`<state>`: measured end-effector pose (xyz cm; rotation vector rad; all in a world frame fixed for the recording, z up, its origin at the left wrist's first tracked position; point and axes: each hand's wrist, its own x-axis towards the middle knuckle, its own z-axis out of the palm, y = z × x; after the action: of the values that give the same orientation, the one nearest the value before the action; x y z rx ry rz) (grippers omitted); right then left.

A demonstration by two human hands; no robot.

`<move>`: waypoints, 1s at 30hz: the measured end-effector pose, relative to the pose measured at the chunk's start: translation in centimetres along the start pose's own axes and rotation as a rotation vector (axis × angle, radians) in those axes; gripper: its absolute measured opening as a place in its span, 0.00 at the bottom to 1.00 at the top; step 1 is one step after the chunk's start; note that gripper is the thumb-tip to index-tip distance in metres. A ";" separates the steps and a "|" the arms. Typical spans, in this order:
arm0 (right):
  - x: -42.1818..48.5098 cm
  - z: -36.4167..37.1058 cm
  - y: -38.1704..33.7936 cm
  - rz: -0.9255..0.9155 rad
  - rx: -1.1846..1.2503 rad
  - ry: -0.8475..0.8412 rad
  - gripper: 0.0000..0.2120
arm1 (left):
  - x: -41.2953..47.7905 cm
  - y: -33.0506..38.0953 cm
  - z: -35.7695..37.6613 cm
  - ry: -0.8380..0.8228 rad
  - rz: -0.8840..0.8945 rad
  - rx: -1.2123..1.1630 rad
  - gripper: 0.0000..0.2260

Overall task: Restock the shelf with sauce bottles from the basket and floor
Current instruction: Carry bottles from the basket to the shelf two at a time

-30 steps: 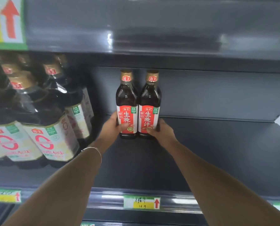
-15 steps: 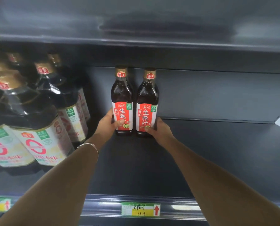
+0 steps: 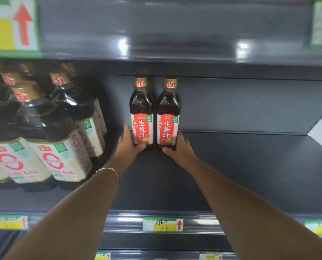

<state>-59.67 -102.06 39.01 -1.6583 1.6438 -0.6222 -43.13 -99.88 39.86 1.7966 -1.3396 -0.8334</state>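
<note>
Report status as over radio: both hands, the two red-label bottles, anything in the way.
Left hand grips left bottle, right hand grips right bottle. Both upright, side by side, deep on shelf. Large jugs at left, apart.

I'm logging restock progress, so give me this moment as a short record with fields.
bottles: left bottle and right bottle, red labels, upright, side by side at the back of the shelf
left hand: grips left bottle near its base
right hand: grips right bottle near its base
neighbours: large bottles with white labels to the left
shelf edge: price tag below the pair
</note>
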 end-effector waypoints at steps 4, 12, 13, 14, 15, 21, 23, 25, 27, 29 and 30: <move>-3.3 -0.4 -1.3 0.025 -0.191 0.074 0.29 | -3.5 0.2 -1.2 0.116 0.014 0.186 0.18; -13.9 -0.4 -7.0 -0.151 -0.708 -0.060 0.12 | -13.3 -0.6 -7.2 -0.108 0.279 0.916 0.10; -15.2 0.0 -7.8 -0.191 -0.765 -0.097 0.12 | -14.6 -1.2 -8.3 -0.100 0.277 0.966 0.10; -16.5 0.7 -8.5 -0.228 -0.805 -0.134 0.11 | -15.9 -1.8 -9.5 -0.093 0.253 0.998 0.10; -17.7 1.4 -9.2 -0.254 -0.834 -0.166 0.11 | -17.4 -2.4 -10.7 -0.087 0.217 1.018 0.10; -27.4 8.0 -11.1 -0.448 -0.831 -0.285 0.12 | -31.0 -7.6 -17.2 -0.004 -0.068 0.986 0.11; -29.8 9.7 -11.0 -0.479 -0.819 -0.312 0.13 | -34.5 -8.8 -18.3 0.026 -0.162 0.924 0.11; -33.7 12.5 -11.4 -0.541 -0.832 -0.390 0.13 | -40.2 -11.3 -20.2 0.034 -0.263 0.900 0.12; -37.3 16.0 -12.0 -0.623 -0.836 -0.465 0.12 | -45.8 -14.1 -22.5 0.052 -0.342 0.879 0.12; -41.0 19.7 -13.1 -0.708 -0.864 -0.549 0.12 | -51.0 -17.5 -25.0 0.093 -0.437 0.864 0.12; -42.8 21.6 -13.7 -0.739 -0.871 -0.587 0.13 | -53.6 -19.0 -26.4 0.125 -0.490 0.854 0.12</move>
<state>-37.56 -57.40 41.89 -2.7636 0.8472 0.3486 -24.97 -39.94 41.28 2.8658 -1.2793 -0.3662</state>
